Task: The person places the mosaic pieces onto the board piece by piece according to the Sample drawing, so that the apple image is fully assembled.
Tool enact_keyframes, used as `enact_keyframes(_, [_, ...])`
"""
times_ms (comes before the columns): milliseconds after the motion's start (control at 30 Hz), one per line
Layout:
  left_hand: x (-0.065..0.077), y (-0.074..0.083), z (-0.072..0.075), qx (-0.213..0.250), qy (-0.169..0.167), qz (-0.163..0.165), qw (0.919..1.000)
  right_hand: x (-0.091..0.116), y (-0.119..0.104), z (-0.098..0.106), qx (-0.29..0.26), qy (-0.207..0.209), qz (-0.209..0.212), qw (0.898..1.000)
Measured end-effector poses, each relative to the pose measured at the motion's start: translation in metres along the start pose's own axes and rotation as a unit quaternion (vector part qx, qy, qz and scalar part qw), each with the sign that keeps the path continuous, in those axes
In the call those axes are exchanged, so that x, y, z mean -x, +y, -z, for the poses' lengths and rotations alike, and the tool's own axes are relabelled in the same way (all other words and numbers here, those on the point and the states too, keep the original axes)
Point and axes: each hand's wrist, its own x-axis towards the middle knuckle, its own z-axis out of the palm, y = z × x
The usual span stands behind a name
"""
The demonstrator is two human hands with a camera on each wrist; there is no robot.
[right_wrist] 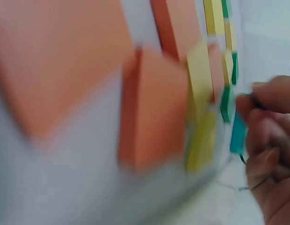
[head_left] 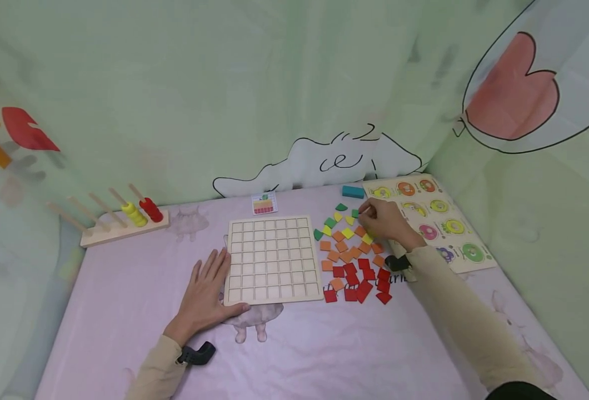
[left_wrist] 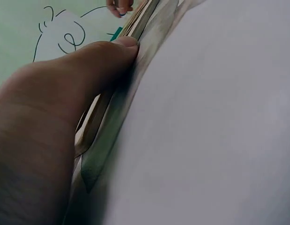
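A pale wooden grid board [head_left: 274, 261] with square cells lies on the cloth. My left hand [head_left: 206, 291] rests at its lower left corner, fingers straight along the left side and thumb [left_wrist: 119, 47] at the near edge. Right of the board several loose tiles are scattered: red tiles [head_left: 364, 290] nearest, orange tiles [head_left: 346, 256] in the middle, yellow tiles [head_left: 347, 233] and green tiles [head_left: 330, 222] farther back. Over the far right of these tiles, my right hand [head_left: 387, 222] pinches a small dark piece [right_wrist: 257, 101] between thumb and finger; its exact colour is unclear.
A blue block [head_left: 353, 191] sits behind the tiles, beside a wooden fruit-picture board [head_left: 439, 222] under my right forearm. A small picture card [head_left: 264, 203] lies behind the grid board. A peg stand [head_left: 124, 228] with yellow and red beads stands back left, near the fabric wall.
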Motion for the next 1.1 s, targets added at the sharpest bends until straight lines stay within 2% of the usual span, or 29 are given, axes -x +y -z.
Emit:
enact_keyframes(100, [0.001, 0.0, 0.0, -0.012, -0.003, 0.006, 0.9999, -0.003, -0.008, -0.01, -0.048, 0.04, 0.012, 0.998])
enact_keyframes(200, [0.001, 0.001, 0.002, -0.012, -0.001, 0.012, 0.9999, -0.007, -0.025, -0.022, -0.12, 0.059, 0.013, 0.991])
enact_keyframes(333, [0.001, 0.0, 0.003, -0.007, 0.01, 0.016, 0.9998, -0.015, -0.052, -0.042, -0.218, 0.046, -0.001, 0.975])
enact_keyframes(433, [0.0, -0.001, 0.002, -0.005, 0.011, 0.018, 0.9998, -0.021, -0.073, -0.055, -0.247, 0.026, 0.003, 0.969])
enact_keyframes(700, [-0.002, 0.002, -0.002, -0.003, -0.008, 0.036, 0.9993, -0.037, -0.12, -0.094, -0.245, -0.029, 0.055, 0.968])
enact_keyframes(900, [0.0, 0.005, -0.003, 0.006, -0.012, 0.042, 0.999, -0.046, -0.139, -0.118, -0.188, -0.059, 0.106, 0.975])
enact_keyframes(967, [0.001, 0.006, -0.004, 0.004, -0.013, 0.046, 0.9989, -0.049, -0.146, -0.122, -0.177, -0.069, 0.127, 0.973])
enact_keyframes(1100, [0.002, 0.006, -0.003, -0.003, -0.011, 0.051, 0.9986, -0.053, -0.156, -0.128, -0.175, -0.095, 0.137, 0.97])
